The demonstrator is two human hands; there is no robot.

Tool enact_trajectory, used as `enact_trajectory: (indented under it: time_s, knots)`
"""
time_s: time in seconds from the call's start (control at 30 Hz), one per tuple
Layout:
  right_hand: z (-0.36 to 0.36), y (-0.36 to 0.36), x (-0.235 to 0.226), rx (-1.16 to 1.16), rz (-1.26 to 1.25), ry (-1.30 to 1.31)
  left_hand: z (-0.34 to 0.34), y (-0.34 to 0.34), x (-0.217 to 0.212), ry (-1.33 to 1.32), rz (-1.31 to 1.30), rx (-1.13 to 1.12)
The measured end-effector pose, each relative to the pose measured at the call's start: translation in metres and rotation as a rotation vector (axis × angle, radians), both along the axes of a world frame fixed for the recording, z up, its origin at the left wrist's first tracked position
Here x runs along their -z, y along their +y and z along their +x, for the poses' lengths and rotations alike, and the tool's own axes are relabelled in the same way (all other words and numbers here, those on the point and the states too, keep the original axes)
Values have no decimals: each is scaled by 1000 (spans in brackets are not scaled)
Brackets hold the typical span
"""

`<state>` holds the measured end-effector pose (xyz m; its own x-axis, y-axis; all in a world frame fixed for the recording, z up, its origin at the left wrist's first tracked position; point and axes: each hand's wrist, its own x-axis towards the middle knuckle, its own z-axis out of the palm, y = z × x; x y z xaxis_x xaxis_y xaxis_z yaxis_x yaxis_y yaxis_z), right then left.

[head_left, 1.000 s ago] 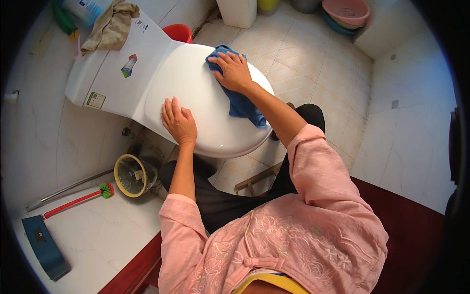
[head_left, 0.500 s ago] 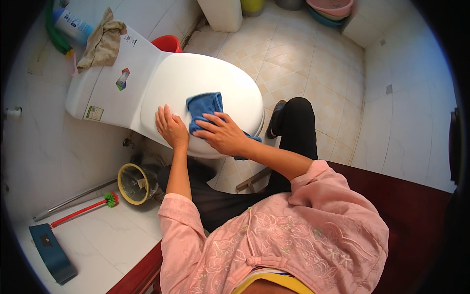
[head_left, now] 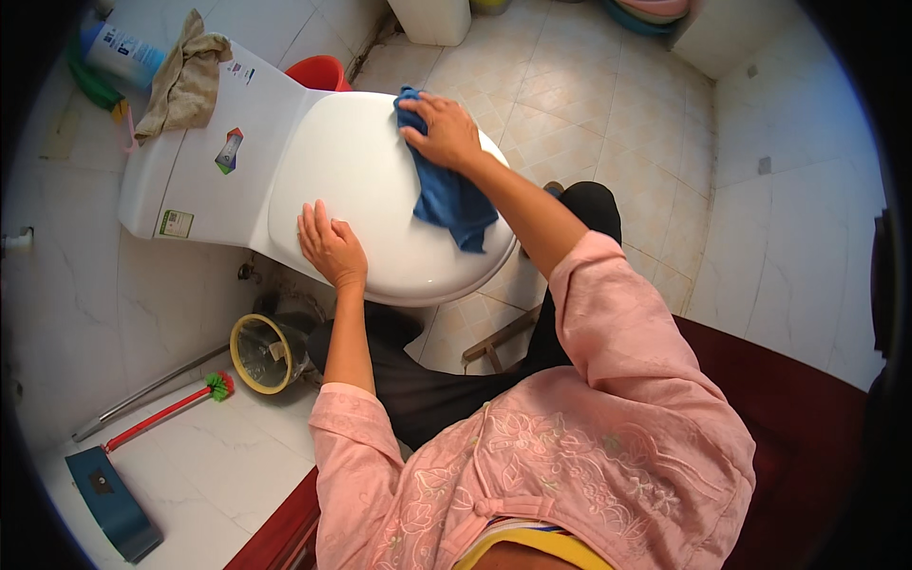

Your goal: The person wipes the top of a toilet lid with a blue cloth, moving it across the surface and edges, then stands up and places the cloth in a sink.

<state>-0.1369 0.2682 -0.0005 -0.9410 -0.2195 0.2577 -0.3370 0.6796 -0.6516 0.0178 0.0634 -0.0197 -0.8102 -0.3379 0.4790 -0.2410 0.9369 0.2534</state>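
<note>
A white toilet with its lid (head_left: 347, 161) down fills the middle of the head view. My right hand (head_left: 445, 133) presses a blue cloth (head_left: 454, 204) against the lid's far edge, fingers bent over it. The rest of the cloth trails loosely toward the front of the lid, under my wrist. Flat on the lid's near left side lies my left hand (head_left: 331, 249), fingers out and holding nothing. Behind the lid, the tank (head_left: 204, 176) carries a crumpled beige cloth (head_left: 185, 81) on its edge.
A yellow-rimmed waste bin (head_left: 261, 353) stands left of my legs. A red-handled toilet brush (head_left: 161, 418) and a dark teal holder (head_left: 114, 503) lie on the floor nearby. Beyond the toilet are a red bucket (head_left: 318, 73) and stacked basins (head_left: 651, 14). A blue-white bottle (head_left: 128, 55) is beside the tank.
My right hand has slid the blue cloth from the middle of the lid to its far edge, and the cloth has spread out. My left hand stays in place on the lid.
</note>
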Motion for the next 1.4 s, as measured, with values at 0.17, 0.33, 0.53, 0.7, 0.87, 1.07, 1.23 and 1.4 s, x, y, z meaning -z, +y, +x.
enact_trajectory:
  time_s: [0.17, 0.33, 0.53, 0.7, 0.87, 1.07, 1.23, 1.4]
  knots:
    - [-21, 12, -9, -6, -88, -263, 3, -2, 0, 24, -13, -16]
    - [-10, 33, 5, 49, -159, -207, -1, 0, -1, 8, -14, -21]
    - [38, 68, 17, 146, -264, -157, -2, -2, 1, 7, -48, -49]
    - [104, 85, 28, 267, -321, -78, -5, -1, 3, 2, -95, -69]
    - [193, 79, 26, 378, -233, -24, -5, -1, 7, -11, -113, -75]
    - [267, 65, 11, 103, -582, -492, -4, 0, 9, -10, -96, -61]
    - [234, 69, -37, -176, -1018, -854, -8, -8, 11, 44, -115, -43]
    - [156, 75, -103, -236, -1157, -696, -4, -6, 4, 36, -52, -64]
